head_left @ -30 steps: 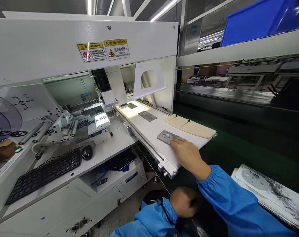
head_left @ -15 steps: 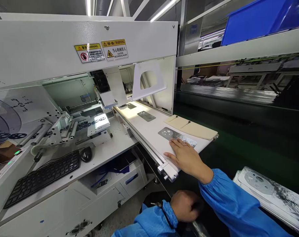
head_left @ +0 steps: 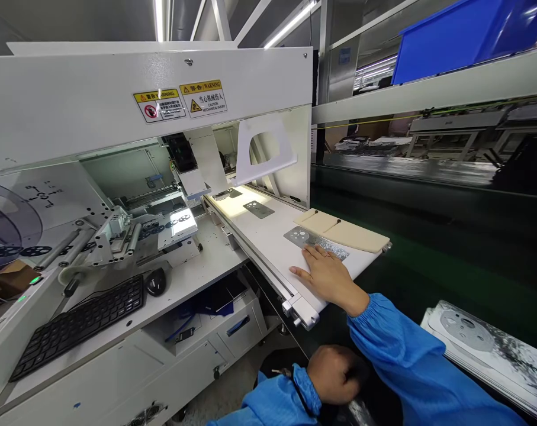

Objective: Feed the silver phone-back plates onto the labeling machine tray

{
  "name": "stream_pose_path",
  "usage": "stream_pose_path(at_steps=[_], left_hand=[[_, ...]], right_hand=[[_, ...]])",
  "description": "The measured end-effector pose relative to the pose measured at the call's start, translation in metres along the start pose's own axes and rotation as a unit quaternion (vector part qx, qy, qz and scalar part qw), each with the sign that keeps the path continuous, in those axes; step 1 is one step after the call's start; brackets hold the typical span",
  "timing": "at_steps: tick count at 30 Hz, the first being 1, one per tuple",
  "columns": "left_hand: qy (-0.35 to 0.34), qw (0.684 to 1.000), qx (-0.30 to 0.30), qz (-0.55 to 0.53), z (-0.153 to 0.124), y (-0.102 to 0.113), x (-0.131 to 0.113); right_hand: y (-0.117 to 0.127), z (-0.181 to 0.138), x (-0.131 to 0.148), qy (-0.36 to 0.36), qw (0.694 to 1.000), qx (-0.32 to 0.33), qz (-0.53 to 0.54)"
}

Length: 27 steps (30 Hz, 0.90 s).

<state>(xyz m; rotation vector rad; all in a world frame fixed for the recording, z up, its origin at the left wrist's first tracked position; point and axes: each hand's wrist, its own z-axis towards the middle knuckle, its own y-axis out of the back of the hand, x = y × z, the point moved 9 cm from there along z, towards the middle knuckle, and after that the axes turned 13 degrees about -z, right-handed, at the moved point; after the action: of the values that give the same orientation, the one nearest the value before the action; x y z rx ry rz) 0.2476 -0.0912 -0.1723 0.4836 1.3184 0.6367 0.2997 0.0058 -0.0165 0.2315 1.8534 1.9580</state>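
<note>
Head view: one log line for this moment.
right hand: open, flat on grey plate | grey plate: on white belt, beside beige pad | left hand: fisted, low

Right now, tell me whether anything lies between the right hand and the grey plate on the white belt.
Nothing visible does. The right hand lies flat with its fingertips on the near end of the grey plate on the white belt. The beige pad lies beside it, a second plate farther up.

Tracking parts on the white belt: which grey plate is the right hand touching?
The near plate beside the beige pad, under the fingertips of the right hand. The far plate lies untouched farther up the belt.
</note>
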Motion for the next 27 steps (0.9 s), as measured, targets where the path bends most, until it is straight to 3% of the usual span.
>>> stream_pose_path(at_steps=[9,14,21,24,27], left_hand=[[-0.003,1.000,0.011,-0.001,0.001,-0.002,-0.001],[-0.008,1.000,-0.002,0.002,0.000,0.000,-0.001],[-0.017,0.999,-0.022,-0.046,-0.002,0.005,-0.007],[-0.023,0.997,-0.030,-0.065,-0.003,0.005,-0.007],[-0.013,0.997,-0.028,-0.068,-0.003,0.003,-0.002]], right_hand=[[-0.001,0.003,-0.001,-0.013,1.000,-0.007,0.009],[0.009,-0.006,0.002,-0.012,0.998,-0.055,0.011],[0.042,-0.079,-0.006,0.032,0.961,-0.265,0.071],[0.046,-0.112,-0.019,0.041,0.949,-0.285,0.131],[0.043,-0.132,-0.026,0.049,0.944,-0.257,0.199]])
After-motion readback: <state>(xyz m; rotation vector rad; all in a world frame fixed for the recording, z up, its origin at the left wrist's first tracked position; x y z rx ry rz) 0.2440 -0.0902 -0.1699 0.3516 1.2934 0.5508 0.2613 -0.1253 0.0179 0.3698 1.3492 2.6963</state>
